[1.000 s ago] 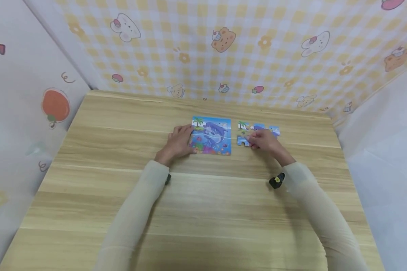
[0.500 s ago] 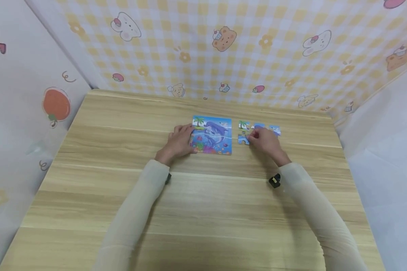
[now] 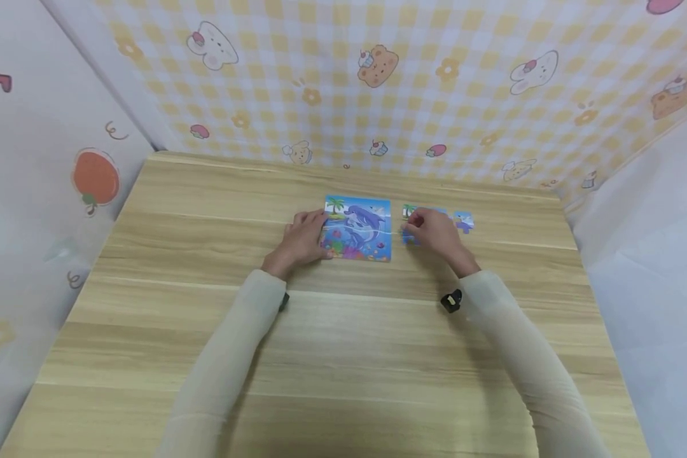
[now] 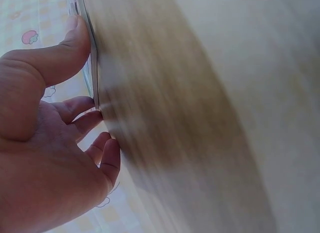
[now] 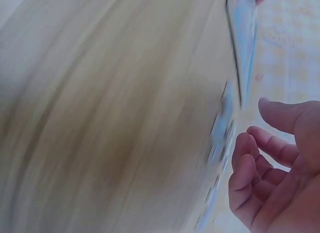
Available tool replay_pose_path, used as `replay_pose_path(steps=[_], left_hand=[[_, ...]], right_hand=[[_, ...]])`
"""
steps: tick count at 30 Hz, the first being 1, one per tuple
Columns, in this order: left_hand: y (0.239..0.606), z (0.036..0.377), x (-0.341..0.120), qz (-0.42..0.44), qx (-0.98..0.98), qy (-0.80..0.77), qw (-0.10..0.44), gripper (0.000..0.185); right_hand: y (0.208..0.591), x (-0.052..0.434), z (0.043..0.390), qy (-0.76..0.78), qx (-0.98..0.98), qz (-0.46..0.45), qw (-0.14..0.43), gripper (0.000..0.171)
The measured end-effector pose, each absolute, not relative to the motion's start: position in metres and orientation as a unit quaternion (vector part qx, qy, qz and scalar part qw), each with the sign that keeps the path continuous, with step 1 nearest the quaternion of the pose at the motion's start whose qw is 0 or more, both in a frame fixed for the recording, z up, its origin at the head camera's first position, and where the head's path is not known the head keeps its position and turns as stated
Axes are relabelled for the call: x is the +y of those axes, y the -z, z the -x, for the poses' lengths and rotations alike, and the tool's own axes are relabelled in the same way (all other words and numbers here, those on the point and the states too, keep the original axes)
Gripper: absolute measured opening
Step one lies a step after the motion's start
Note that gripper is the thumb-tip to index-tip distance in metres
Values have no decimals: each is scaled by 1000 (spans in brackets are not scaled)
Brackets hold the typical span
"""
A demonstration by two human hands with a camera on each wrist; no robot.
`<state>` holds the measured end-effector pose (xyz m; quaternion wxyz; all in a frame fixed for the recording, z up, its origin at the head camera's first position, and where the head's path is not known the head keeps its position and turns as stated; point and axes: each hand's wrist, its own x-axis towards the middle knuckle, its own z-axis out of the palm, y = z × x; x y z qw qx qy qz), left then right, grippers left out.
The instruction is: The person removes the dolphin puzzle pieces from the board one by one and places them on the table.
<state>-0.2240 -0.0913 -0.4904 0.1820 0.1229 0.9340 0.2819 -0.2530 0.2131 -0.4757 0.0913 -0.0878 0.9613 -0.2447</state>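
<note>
A square dolphin picture board (image 3: pixel 357 229) lies flat on the table. My left hand (image 3: pixel 301 238) rests at its left edge, thumb near the lower corner and fingers spread farther up; the left wrist view shows thumb and fingertips touching the board's thin edge. To the right of the board are several jigsaw pieces: a palm tree piece (image 3: pixel 408 211), a blue piece (image 3: pixel 408 236) below it, and a piece with a white bird (image 3: pixel 464 221). Over the pieces hovers my right hand (image 3: pixel 435 233), covering some of them. In the right wrist view its thumb and loosely bent fingers stand apart, with nothing visible between them.
Both lie on a wood-grain table (image 3: pixel 343 356) near its back edge. Behind rises a yellow checked cloth (image 3: pixel 412 102) with cartoon prints. White printed cloth (image 3: pixel 46 191) stands at the left side, and pale sheeting (image 3: pixel 652 254) at the right.
My right hand has moved left and slightly up across the pieces, uncovering the bird piece and covering more of the left ones. The left hand and the board have stayed put.
</note>
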Motion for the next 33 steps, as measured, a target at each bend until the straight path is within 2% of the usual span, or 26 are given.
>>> replay_pose_path(steps=[7,18,33], left_hand=[[491,224,-90,-125,934,-281,182,93],[491,223,-91,-128,935,-278,181,92],[488,223,-92,-126,934,-280,183,93]], right_hand=[[476,181,255,278,948,124,91,28],[481,139,263,274,930,196,147,44],[483,123,270,230,944,157,178,44]])
